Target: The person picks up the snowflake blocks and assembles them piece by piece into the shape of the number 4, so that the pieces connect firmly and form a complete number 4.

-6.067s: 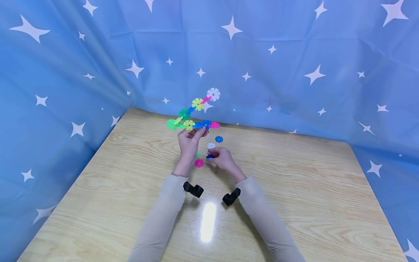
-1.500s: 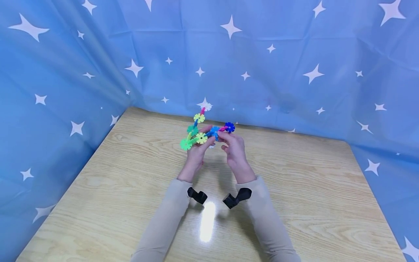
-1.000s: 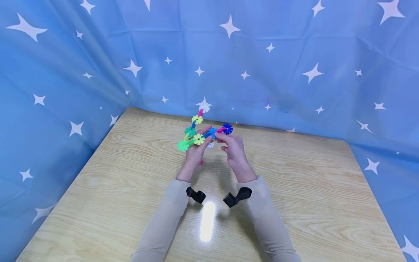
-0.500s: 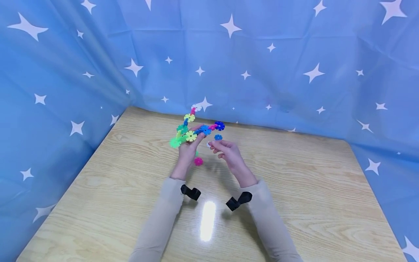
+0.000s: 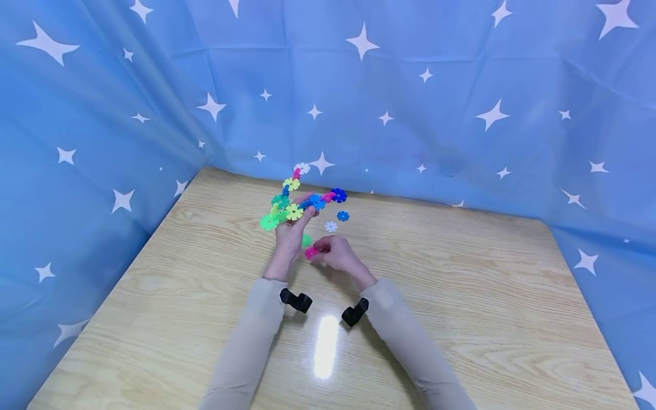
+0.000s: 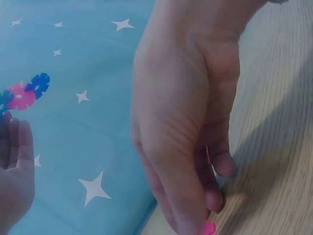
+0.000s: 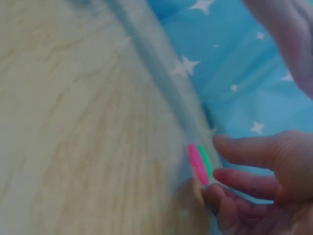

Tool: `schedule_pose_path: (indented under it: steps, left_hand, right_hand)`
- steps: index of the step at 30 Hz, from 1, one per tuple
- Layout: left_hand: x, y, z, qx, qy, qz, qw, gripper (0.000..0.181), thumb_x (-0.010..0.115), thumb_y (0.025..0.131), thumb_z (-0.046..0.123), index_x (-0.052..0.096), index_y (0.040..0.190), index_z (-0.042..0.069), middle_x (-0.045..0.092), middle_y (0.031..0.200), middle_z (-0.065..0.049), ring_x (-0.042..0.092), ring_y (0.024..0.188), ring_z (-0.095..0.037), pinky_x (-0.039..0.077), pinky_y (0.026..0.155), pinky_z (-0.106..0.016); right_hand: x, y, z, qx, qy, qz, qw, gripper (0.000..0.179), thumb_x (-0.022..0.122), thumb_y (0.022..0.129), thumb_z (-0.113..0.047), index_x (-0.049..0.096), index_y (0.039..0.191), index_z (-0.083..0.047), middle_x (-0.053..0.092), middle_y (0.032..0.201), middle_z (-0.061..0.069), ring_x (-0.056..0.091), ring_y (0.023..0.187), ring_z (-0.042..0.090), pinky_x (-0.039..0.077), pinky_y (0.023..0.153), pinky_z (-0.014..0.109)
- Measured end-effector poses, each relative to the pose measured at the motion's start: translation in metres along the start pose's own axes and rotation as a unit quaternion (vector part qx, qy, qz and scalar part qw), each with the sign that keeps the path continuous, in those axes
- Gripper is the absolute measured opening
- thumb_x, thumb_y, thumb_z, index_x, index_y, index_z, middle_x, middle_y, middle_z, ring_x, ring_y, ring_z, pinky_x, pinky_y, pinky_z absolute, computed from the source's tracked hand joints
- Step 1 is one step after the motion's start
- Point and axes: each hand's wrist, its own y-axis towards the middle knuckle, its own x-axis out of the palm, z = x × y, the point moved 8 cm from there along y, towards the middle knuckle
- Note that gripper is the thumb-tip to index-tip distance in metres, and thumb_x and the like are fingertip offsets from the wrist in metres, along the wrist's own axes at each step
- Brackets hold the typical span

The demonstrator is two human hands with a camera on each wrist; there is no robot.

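Note:
My left hand (image 5: 290, 233) holds up a bent chain of slotted plastic snowflake discs (image 5: 294, 212), thumb against it near the light-blue disc (image 5: 316, 202). Past a pink disc, a dark blue disc (image 5: 339, 195) forms one end; a white disc (image 5: 302, 168) forms the other. My right hand (image 5: 335, 253) reaches down to a loose pink disc (image 5: 310, 253) on the table. In the right wrist view, thumb and forefinger stand apart, with the pink disc (image 7: 198, 164) just past their tips. In the left wrist view, the right hand (image 6: 171, 112) covers most of this disc.
Loose on the wooden table (image 5: 461, 296) lie a green disc (image 5: 306, 241) beside the pink one, a white disc (image 5: 331, 226) and a blue disc (image 5: 343, 216). A blue star-patterned curtain (image 5: 410, 114) hangs behind the table and along its left side.
The dark blue disc, earlier on the table, is now on the chain's end. My right hand has left the chain and moved down-left to the pink disc; the left hand has shifted left.

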Motion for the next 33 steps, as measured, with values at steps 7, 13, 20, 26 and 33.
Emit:
schedule_pose_path:
  steps: [7,13,20,26,33]
  left_hand:
    - [0.001,0.000,0.001,-0.007,-0.005,0.006,0.9999,0.034,0.063,0.090,0.013,0.060,0.122,0.003,0.068,0.096,0.004,0.065,0.089,-0.016,0.039,0.102,-0.036]
    - [0.002,0.001,0.004,0.005,-0.019,0.006,0.9998,0.034,0.061,0.090,0.011,0.059,0.122,0.000,0.068,0.094,0.005,0.065,0.088,-0.018,0.041,0.101,-0.035]
    - [0.001,0.002,0.003,0.021,-0.027,0.003,0.9994,0.034,0.060,0.090,0.010,0.059,0.121,-0.003,0.067,0.102,0.002,0.064,0.092,-0.030,0.042,0.100,-0.035]
    - [-0.001,0.000,0.002,0.015,-0.028,0.011,0.9994,0.033,0.062,0.090,0.010,0.060,0.120,-0.001,0.066,0.108,-0.001,0.065,0.092,-0.028,0.042,0.100,-0.034]
    - [-0.001,0.000,0.005,0.020,-0.030,0.011,0.9993,0.037,0.061,0.091,0.009,0.055,0.123,-0.008,0.065,0.112,-0.006,0.066,0.086,-0.016,0.043,0.100,-0.035]
  right_hand:
    - [0.003,0.007,-0.005,-0.004,-0.102,0.000,0.9947,0.024,0.080,0.074,-0.012,0.067,0.089,0.001,0.063,0.082,0.006,0.056,0.076,0.017,0.050,0.067,0.025]
    - [0.003,0.011,-0.005,0.033,-0.134,-0.022,0.9902,0.024,0.081,0.074,-0.015,0.064,0.083,-0.001,0.060,0.077,0.004,0.053,0.069,0.016,0.048,0.060,0.023]
    - [-0.002,0.008,-0.001,0.027,-0.082,0.006,0.9962,0.019,0.079,0.075,-0.009,0.061,0.075,-0.003,0.059,0.071,0.003,0.051,0.064,0.013,0.044,0.055,0.020]
    - [-0.003,0.000,-0.003,-0.058,-0.011,0.012,0.9982,0.013,0.072,0.078,0.002,0.060,0.075,-0.002,0.058,0.065,0.003,0.048,0.055,0.009,0.040,0.049,0.018]
    - [-0.007,-0.005,0.003,-0.076,-0.013,0.001,0.9970,0.015,0.066,0.074,0.011,0.061,0.074,-0.003,0.061,0.067,0.003,0.052,0.060,0.009,0.045,0.053,0.019]
